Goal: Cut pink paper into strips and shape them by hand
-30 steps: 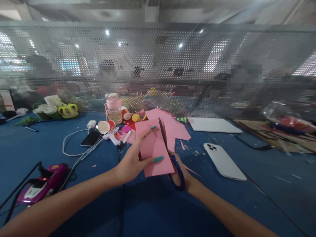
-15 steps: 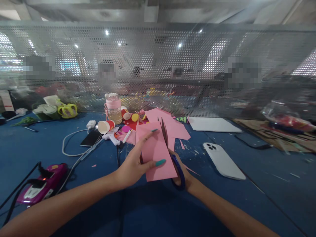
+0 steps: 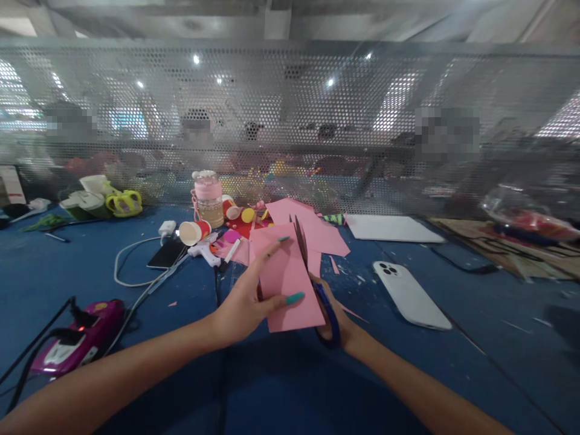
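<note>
My left hand grips a folded-looking piece of pink paper, with the thumb on top and the other fingers along its left edge and beneath. My right hand is closed around the blue handles of a pair of scissors, its fingers partly hidden behind them. The scissor blades point away from me along the paper's right edge and stand slightly apart. Behind the held piece lie larger pink sheets on the blue table. A thin pink offcut rests to the right of the blades.
Left of the paper are a glue gun, a paper cup, a drink bottle and a dark phone. A purple power strip with cables sits nearer. To the right lies a white phone; a perforated metal screen stands behind.
Both hands, the paper and the scissors look almost unmoved. A dark shadow now shows on the table at the far right.
</note>
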`<state>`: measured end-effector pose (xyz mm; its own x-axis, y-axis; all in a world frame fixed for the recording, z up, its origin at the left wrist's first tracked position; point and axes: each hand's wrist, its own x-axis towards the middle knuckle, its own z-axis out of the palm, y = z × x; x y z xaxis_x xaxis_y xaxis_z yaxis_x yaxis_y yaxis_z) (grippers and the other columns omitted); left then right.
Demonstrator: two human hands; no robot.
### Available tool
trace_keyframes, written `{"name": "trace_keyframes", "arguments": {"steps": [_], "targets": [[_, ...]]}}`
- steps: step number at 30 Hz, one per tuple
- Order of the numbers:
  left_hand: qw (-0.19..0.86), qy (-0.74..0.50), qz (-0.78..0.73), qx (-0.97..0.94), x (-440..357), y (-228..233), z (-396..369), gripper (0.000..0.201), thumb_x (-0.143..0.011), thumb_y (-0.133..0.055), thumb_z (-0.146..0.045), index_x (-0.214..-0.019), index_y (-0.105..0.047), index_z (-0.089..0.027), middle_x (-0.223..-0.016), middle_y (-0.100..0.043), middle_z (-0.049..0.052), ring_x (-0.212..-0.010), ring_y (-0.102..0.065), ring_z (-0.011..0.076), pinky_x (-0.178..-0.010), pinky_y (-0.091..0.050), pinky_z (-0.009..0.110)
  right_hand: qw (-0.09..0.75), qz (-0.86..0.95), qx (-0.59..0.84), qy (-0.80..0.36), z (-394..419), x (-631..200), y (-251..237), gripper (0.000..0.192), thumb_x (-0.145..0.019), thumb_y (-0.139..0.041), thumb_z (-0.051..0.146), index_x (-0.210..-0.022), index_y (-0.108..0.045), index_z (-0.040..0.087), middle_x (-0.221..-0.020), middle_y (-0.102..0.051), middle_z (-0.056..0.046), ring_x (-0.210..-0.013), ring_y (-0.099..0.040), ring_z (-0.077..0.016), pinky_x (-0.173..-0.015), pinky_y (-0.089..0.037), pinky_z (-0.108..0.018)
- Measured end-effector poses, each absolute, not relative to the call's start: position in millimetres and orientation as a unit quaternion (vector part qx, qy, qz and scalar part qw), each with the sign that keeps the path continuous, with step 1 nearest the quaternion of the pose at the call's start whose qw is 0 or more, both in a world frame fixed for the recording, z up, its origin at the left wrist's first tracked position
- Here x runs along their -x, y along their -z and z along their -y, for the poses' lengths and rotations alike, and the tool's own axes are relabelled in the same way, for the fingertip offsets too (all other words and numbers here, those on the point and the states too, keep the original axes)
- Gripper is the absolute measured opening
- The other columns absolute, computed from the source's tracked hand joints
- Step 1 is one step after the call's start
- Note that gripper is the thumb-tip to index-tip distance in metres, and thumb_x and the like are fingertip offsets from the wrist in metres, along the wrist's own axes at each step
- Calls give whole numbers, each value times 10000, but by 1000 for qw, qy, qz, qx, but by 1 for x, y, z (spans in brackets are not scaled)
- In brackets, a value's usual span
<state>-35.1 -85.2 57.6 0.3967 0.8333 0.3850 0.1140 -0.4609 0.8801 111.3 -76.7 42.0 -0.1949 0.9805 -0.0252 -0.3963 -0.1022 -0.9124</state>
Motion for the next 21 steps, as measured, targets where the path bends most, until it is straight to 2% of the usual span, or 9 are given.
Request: {"name": "trace_keyframes", "arguments": {"steps": [3, 10, 15, 21], "targets": [[406, -450, -321, -728, 35, -56, 85, 692, -748, -627, -241, -1346, -279, -269, -1441, -268, 43, -1283, -312, 260, -1088, -245, 427, 503, 380, 354, -690, 76, -111, -41, 197, -597, -582, 389, -497, -468, 264, -362, -519, 50, -448, -568, -169, -417, -475, -245], [413, -457, -317, -721, 35, -55, 85, 686, -746, -627, -259, -1342, -287, -261, -1447, -251, 47, -1280, -316, 265, -1079, -261, 437, 493, 364, 380, -693, 75, -113, -38, 185, -605, -551, 403, -517, -489, 253, -370, -513, 57, -385, -513, -145, -402, -458, -244], [404, -452, -319, -728, 36, -56, 84, 684, -747, -627, -261, -1341, -288, -258, -1442, -266, 48, -1287, -304, 263, -1087, -244, 438, 462, 387, 375, -704, 73, -114, -34, 258, -629, -517, 471, -504, -482, 247, -403, -540, 19, -467, -572, -174, -430, -469, -259], [393, -446, -325, -736, 37, -53, 83, 682, -760, -612, -256, -1347, -266, -259, -1453, -242, 39, -1281, -318, 255, -1098, -214, 439, 486, 337, 398, -702, 74, -114, -37, 178, -578, -564, 390, -515, -509, 233, -407, -539, 52, -361, -479, -109, -380, -438, -201]]}}
